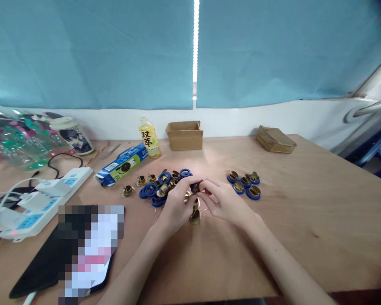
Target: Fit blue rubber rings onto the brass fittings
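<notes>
Between the fingertips of both hands is a small brass-coloured metal part with a blue ring (195, 187), partly hidden by the fingers. My left hand (179, 201) pinches it from the left, and my right hand (224, 199) closes on it from the right. Just below them, a loose brass part (194, 217) stands on the table. Beside my left hand lies a pile of brass parts (163, 190) and blue rings (151, 189). To the right of my right hand sit several brass parts seated in blue rings (253, 192).
At the back stand an open cardboard box (186, 140), a yellow drink bottle (149, 140) and a closed carton (275, 140). A blue box (122, 164), a white power strip (51, 203), a tablet-like dark device (51, 254), a cup (72, 136) and clear bottles (25, 146) occupy the left.
</notes>
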Tool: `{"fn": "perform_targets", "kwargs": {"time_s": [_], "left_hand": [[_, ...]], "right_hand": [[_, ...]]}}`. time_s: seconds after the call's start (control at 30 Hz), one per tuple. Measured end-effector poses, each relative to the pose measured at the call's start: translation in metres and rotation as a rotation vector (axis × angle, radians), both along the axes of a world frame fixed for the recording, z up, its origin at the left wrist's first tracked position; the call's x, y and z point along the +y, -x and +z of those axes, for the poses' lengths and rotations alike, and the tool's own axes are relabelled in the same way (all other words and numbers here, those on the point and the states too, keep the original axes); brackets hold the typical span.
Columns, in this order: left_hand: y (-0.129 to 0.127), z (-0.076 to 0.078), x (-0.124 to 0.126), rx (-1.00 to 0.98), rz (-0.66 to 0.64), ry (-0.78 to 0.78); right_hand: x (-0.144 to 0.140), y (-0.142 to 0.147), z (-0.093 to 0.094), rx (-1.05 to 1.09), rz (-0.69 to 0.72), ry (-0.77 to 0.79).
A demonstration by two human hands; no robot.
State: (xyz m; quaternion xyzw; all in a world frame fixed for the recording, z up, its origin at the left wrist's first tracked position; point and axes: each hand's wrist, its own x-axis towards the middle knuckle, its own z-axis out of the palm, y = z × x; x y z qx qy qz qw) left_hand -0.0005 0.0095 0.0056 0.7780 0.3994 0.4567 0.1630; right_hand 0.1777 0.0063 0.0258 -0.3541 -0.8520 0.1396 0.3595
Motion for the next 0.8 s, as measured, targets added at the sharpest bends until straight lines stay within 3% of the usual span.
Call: {"fn": "perform_targets", "kwargs": {"time_s": [0.8], "left_hand": [[-0.002, 0.009, 0.001, -0.130, 0.024, -0.113]], "right_hand": [[0.001, 0.010, -0.012, -0.020, -0.103, -0.203]]}}
